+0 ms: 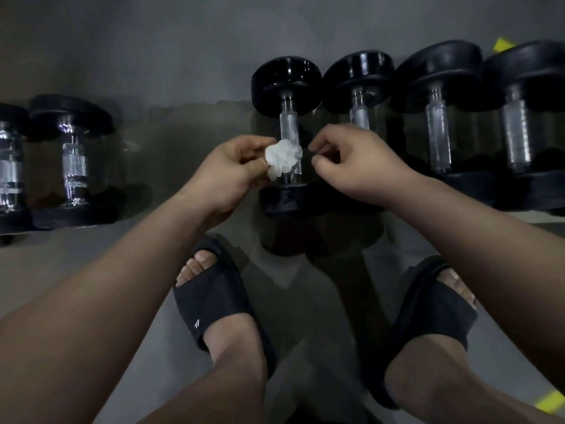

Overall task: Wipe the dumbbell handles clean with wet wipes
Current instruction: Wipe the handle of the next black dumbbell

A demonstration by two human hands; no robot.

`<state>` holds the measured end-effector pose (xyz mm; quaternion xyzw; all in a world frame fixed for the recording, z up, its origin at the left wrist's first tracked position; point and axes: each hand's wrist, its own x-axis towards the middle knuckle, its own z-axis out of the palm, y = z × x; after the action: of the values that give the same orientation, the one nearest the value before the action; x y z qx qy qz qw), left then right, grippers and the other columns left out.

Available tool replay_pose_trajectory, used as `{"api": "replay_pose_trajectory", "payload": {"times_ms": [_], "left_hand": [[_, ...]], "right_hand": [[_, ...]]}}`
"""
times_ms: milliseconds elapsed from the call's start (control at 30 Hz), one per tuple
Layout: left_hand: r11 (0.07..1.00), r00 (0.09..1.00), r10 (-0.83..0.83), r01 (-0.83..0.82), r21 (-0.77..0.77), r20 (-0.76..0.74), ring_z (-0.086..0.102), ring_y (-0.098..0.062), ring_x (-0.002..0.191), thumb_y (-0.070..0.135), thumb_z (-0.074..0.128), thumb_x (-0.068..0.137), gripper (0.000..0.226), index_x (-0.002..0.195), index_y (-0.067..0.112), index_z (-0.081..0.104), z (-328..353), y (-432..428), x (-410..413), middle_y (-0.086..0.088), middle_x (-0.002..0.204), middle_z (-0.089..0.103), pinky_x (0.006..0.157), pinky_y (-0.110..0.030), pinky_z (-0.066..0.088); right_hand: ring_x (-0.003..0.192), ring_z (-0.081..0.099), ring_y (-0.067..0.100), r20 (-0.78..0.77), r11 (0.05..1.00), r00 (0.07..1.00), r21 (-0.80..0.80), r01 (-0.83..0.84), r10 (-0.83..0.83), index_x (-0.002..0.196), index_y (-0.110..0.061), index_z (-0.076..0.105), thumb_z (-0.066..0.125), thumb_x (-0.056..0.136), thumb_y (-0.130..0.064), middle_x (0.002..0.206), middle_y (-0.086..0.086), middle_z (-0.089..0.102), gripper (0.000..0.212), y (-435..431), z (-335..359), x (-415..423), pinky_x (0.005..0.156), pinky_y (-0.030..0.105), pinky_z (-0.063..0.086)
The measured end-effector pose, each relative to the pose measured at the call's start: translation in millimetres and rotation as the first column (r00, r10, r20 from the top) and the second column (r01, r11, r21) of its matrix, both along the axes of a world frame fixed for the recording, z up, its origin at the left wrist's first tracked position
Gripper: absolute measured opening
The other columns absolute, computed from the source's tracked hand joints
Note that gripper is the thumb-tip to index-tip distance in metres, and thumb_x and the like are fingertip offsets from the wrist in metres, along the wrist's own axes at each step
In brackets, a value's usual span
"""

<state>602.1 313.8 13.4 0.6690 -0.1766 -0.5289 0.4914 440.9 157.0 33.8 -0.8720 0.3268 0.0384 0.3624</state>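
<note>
A row of black dumbbells with knurled metal handles lies on the grey floor. My left hand (232,172) pinches a crumpled white wet wipe (282,159) in front of the handle (289,130) of the nearest dumbbell (286,84). My right hand (351,160) hovers just right of the wipe, fingers curled, thumb and forefinger close together with nothing visible between them. The lower part of that handle is hidden behind the wipe.
Three more dumbbells (440,111) lie to the right, and two (73,160) to the left. My feet in black slides (220,298) stand on the floor below the hands. Yellow tape marks (503,45) show at the right edge.
</note>
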Motion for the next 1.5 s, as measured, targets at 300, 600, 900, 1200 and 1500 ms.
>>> {"api": "replay_pose_trajectory", "payload": {"times_ms": [300,600,900,1200,1500], "left_hand": [[0.999,0.991,0.027,-0.031,-0.034,-0.131,0.073,-0.03,0.094,-0.001,0.065,0.093,0.025,0.117,-0.007,0.06,15,-7,-4,-0.021,0.1,0.075,0.087,-0.033,0.059],[0.937,0.911,-0.271,0.176,0.301,0.312,0.062,0.005,0.069,0.04,0.076,0.086,0.017,0.096,0.026,0.075,8,7,11,0.012,0.08,0.072,0.064,-0.012,0.047],[0.821,0.838,-0.485,0.338,0.461,0.25,0.071,-0.011,0.084,0.071,0.074,0.071,0.048,0.085,0.026,0.081,11,8,9,0.005,0.082,0.077,0.082,-0.037,0.059],[0.789,0.779,-0.555,0.382,0.481,0.292,0.069,-0.017,0.082,0.066,0.072,0.077,0.044,0.082,0.023,0.081,11,2,13,-0.003,0.078,0.075,0.068,-0.03,0.053],[0.778,0.778,-0.565,0.391,0.492,0.275,0.066,-0.013,0.072,0.064,0.074,0.076,0.043,0.081,0.022,0.081,9,-2,17,-0.001,0.072,0.072,0.061,-0.025,0.047]], "right_hand": [[0.086,0.066,-0.005,0.08,0.942,0.978,0.293,0.163,-0.194,0.097,-0.026,0.072,0.076,0.087,-0.038,0.092,-0.014,0.072,0.016,21,2,30,0.074,0.012,0.051],[0.08,0.066,0.01,-0.008,0.903,0.914,0.154,0.402,-0.405,0.087,-0.028,0.06,0.073,0.09,-0.032,0.088,-0.007,0.068,0.014,1,-13,41,0.07,0.03,0.055],[0.075,0.058,0.002,-0.104,0.939,0.936,0.031,0.342,-0.338,0.091,-0.02,0.066,0.073,0.09,-0.032,0.082,-0.01,0.063,0.014,28,-16,37,0.057,0.015,0.041],[0.052,0.053,0.006,0.057,0.778,0.78,0.141,0.612,-0.623,0.064,-0.017,0.058,0.073,0.09,-0.035,0.057,-0.007,0.057,0.035,6,-30,87,0.054,0.021,0.045],[0.045,0.051,0.009,-0.017,0.739,0.758,0.208,0.641,-0.653,0.057,-0.016,0.056,0.072,0.089,-0.032,0.05,-0.007,0.055,0.039,9,-39,86,0.054,0.024,0.044]]}}
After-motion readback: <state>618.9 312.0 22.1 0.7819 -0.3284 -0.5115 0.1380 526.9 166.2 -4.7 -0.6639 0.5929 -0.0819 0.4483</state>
